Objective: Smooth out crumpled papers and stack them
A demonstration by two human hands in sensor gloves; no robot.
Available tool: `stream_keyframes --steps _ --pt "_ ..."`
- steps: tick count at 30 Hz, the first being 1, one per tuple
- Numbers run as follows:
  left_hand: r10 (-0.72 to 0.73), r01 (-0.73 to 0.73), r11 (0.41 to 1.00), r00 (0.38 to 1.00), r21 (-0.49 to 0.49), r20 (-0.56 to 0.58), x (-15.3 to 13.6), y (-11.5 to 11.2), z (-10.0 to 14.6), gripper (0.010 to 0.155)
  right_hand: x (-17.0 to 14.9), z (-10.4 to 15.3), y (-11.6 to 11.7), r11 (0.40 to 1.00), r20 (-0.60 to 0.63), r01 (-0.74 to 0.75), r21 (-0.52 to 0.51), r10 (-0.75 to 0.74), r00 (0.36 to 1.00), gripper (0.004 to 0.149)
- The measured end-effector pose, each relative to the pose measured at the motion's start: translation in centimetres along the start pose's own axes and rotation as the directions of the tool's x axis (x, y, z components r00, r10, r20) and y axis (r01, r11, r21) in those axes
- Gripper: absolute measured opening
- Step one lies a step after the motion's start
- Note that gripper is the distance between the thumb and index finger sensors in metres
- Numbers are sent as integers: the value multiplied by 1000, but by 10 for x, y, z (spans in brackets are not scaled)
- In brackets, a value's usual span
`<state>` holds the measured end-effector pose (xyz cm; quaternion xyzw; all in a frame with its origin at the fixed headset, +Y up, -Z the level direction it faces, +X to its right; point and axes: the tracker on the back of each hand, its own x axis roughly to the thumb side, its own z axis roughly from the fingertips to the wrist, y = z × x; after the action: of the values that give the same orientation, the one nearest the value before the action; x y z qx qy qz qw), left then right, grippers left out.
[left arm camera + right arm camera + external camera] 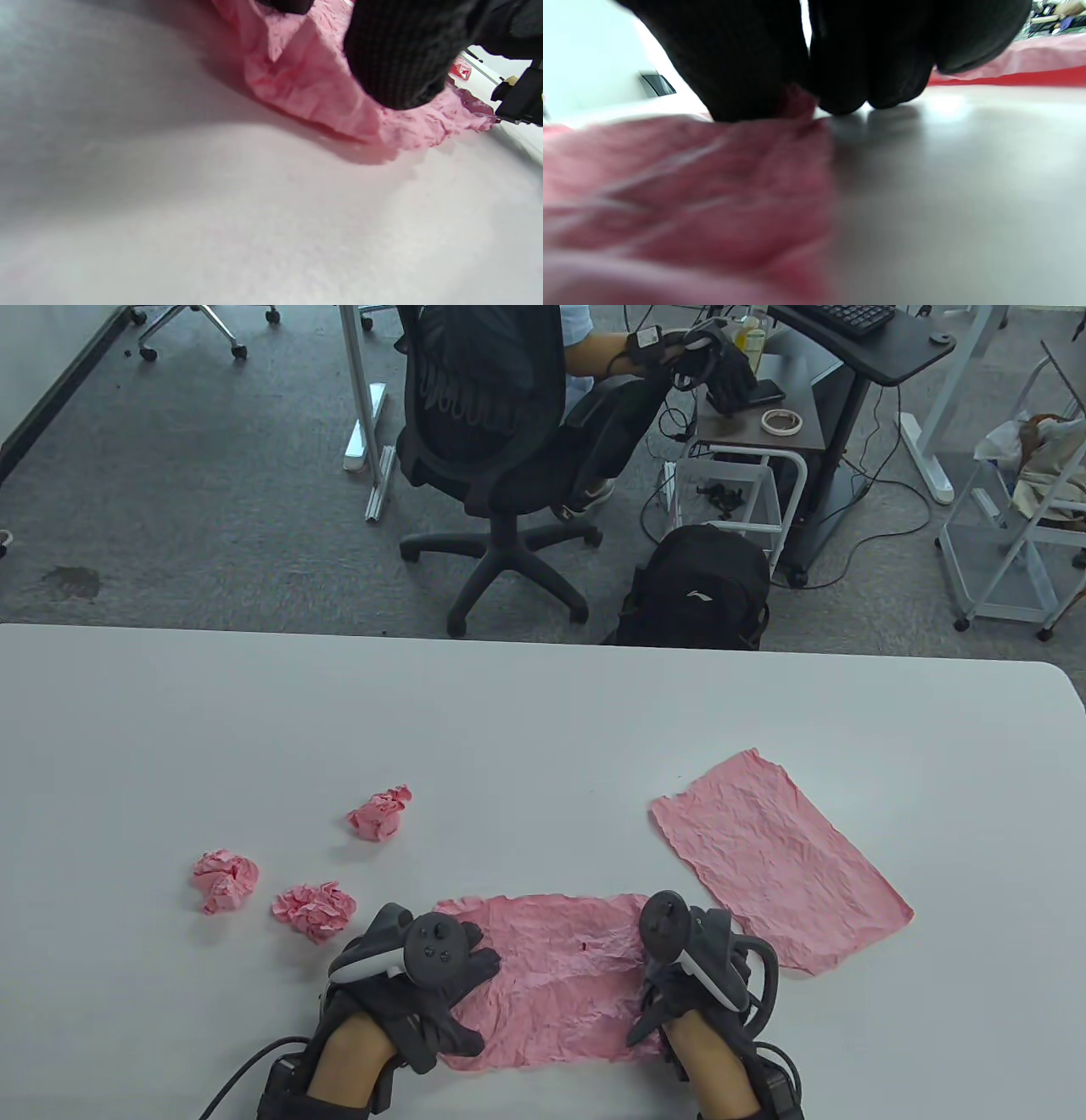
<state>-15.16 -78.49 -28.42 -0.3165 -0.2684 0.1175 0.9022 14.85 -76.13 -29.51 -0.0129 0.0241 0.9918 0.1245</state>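
Gloved left hand (424, 984) and right hand (687, 976) press fingers flat on a second pink sheet (560, 976); one flattened sheet (776, 857) lies beside it, three crumpled balls (314, 909) remain.

overhead table view, wrist views skimming table (543, 712)

Bright, even overhead light and a sharp table view; both wrist views are blurred (too close), with soft shadows.
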Motion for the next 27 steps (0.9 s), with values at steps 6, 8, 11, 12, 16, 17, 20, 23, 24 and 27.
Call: stream_keyframes --steps 6,8,11,12,16,17,20,23,24,27 --pt "-6 6 1000 1000 -1 -4 1 -1 0 95 -18 2 -8 781 25 624 -14 -624 781 45" --pt "-3 3 1000 1000 -2 -4 1 -1 -1 95 -22 1 -2 613 -48 787 77 -786 617 57" --pt "-7 7 1000 1000 -1 -4 1 0 -1 94 -26 -2 13 379 -169 891 248 -889 425 87" --pt "-7 7 1000 1000 -1 -4 1 -1 -1 94 -26 -2 16 352 -193 897 267 -892 408 87" --pt "-16 16 1000 1000 -3 -2 2 0 -2 94 -27 -5 21 327 -215 876 355 -883 416 65" --pt "-19 19 1000 1000 -3 -1 2 0 -2 94 -27 -4 19 352 -202 870 344 -878 435 54" --pt "-26 26 1000 1000 -1 -1 3 -1 -2 95 -30 -6 13 407 -158 874 266 -876 456 44" --pt "-55 52 996 998 77 34 4 6 -2 93 -43 -15 0 353 -50 928 117 -931 361 42" --pt "-71 66 986 997 152 26 5 10 2 91 -48 -17 -6 313 -2 947 71 -949 314 41" --pt "-83 90 903 996 421 -36 6 24 17 86 -77 -18 -23 189 111 969 -160 -972 208 42"
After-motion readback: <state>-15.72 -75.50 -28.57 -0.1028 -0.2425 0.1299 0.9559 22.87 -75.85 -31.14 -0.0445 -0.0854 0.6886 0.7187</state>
